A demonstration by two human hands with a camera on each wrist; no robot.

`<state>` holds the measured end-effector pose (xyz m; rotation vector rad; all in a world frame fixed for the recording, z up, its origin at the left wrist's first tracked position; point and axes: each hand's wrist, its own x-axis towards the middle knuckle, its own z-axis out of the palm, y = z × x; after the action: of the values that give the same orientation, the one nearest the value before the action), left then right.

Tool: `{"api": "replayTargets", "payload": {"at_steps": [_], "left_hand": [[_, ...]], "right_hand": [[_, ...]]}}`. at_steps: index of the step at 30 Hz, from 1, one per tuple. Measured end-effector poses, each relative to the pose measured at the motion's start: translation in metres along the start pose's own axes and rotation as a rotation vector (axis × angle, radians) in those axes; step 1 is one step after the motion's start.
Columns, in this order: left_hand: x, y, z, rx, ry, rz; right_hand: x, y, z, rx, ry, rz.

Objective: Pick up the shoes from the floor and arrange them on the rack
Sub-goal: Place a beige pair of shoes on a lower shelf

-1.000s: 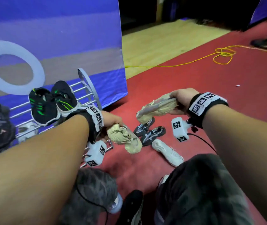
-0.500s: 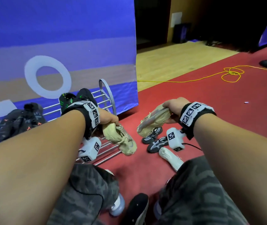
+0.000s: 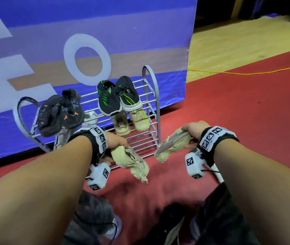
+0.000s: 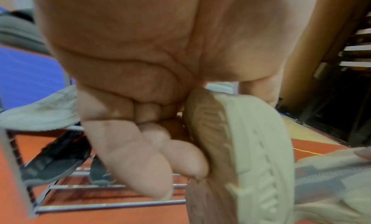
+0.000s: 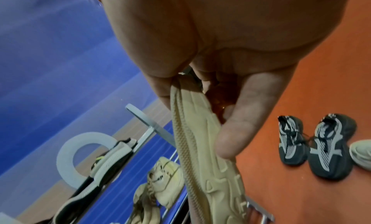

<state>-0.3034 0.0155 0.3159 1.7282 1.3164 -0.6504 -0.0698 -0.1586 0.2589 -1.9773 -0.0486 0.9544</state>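
My left hand (image 3: 117, 144) grips a beige shoe (image 3: 131, 160) by its heel, toe hanging down in front of the metal rack's (image 3: 155, 96) lowest tier; its sole (image 4: 251, 148) fills the left wrist view. My right hand (image 3: 191, 131) holds the matching beige shoe (image 3: 170, 145) just right of the rack, its ribbed sole (image 5: 196, 144) pinched between thumb and fingers. On the rack sit black shoes with green stripes (image 3: 117, 96), black shoes with orange marks (image 3: 61, 114) and cream shoes (image 3: 131, 122). A grey-and-black pair (image 5: 315, 144) stands on the red floor.
A blue banner wall (image 3: 87, 41) stands right behind the rack. Red carpet (image 3: 237, 106) spreads to the right, with a yellow cable (image 3: 246, 73) and wooden flooring beyond. My knees fill the bottom of the head view. Another pale shoe (image 5: 361, 154) lies beside the grey pair.
The view has swung left onto the rack. Both hands, each still holding a beige shoe, have moved toward the rack, away from the shoes on the floor.
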Motion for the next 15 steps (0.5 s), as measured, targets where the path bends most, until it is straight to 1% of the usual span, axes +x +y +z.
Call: {"api": "replayTargets", "payload": {"at_steps": [2,4,7,9,11,13,15], "left_hand": [[0.018,-0.012,-0.006,-0.085,-0.016,-0.036],[0.040,-0.024,-0.011,-0.129,0.005,-0.047],[0.073,-0.048,-0.012,-0.258,-0.021,-0.080],[0.103,-0.070,-0.006,-0.413,-0.051,-0.119],[0.121,-0.084,0.005,-0.605,-0.050,-0.172],[0.135,-0.088,0.014,-0.776,-0.049,-0.183],[0.150,-0.089,0.021,-0.874,-0.061,-0.173]], "right_hand": [[0.016,0.004,0.020,0.012,-0.022,0.033],[0.031,0.008,0.038,0.028,-0.047,0.080],[0.049,0.016,0.060,0.114,-0.064,0.142],[0.062,0.024,0.071,0.195,-0.068,0.172],[0.076,0.032,0.082,0.283,-0.075,0.201],[0.088,0.038,0.093,0.377,-0.069,0.222],[0.097,0.041,0.105,0.434,-0.064,0.228]]}}
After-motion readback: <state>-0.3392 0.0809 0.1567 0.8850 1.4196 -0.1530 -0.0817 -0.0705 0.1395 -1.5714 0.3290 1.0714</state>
